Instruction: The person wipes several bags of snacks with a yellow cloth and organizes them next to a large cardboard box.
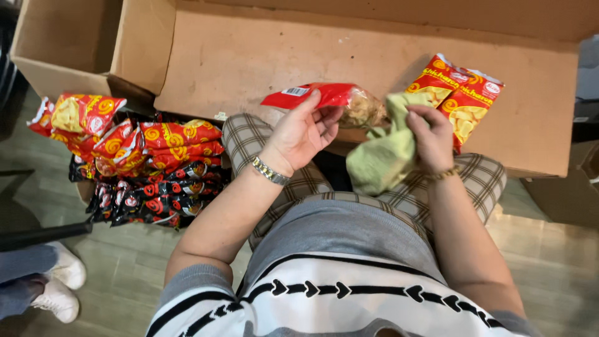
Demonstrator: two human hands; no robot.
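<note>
I sit with my knees under a flattened cardboard sheet (249,56). My left hand (302,131) holds a red snack packet (331,100) with a clear end showing pale curls, raised over my lap. My right hand (430,134) grips a pale green cloth (380,159), its top pressed against the packet's clear end. Two more red and yellow snack packets (458,97) lie on the cardboard just beyond my right hand.
A pile of red, yellow and black snack packets (143,168) sits on the floor at my left. An open cardboard box (62,37) stands behind that pile. Another person's white shoes (59,281) are at the lower left.
</note>
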